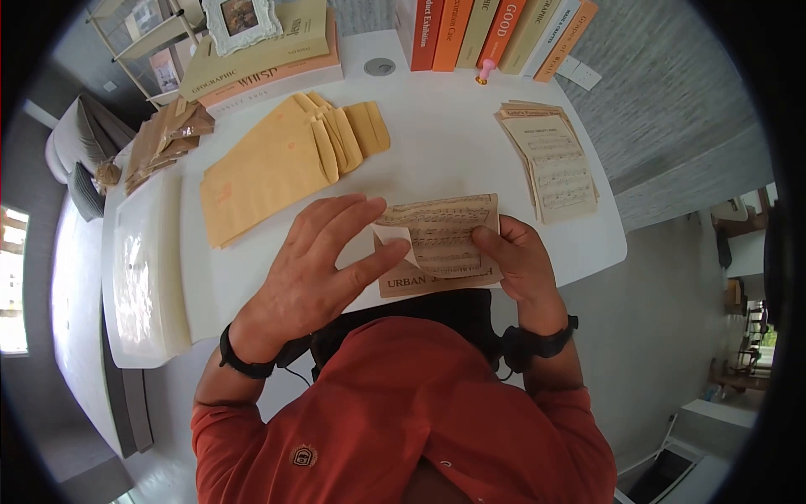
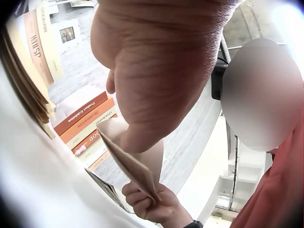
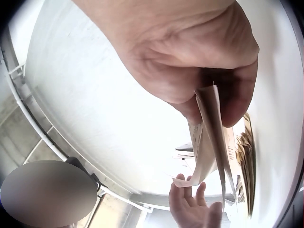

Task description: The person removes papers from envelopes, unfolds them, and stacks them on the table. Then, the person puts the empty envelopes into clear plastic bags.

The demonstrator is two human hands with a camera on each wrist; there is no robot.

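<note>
Printed sheet music (image 1: 449, 223) is held up over the table's front edge. My right hand (image 1: 525, 256) pinches its right side, thumb in front and fingers behind. Below the music shows a tan sheet (image 1: 399, 287) lettered "URBAN". At the left, the front sheet curls over and bares its pale back. My left hand (image 1: 319, 265) is spread there, with its thumb against the curled part and the other fingers raised apart. The right wrist view shows the sheets (image 3: 213, 128) edge-on, parted from each other, with the left hand (image 3: 190, 204) at their far end.
Yellow envelopes (image 1: 269, 172) lie fanned at the left, near brown paper packets (image 1: 164, 139) and a clear plastic stack (image 1: 147, 269). More music sheets (image 1: 558, 164) are piled at the right. Books (image 1: 495, 38) and a pink-handled stamp (image 1: 485, 70) stand at the back.
</note>
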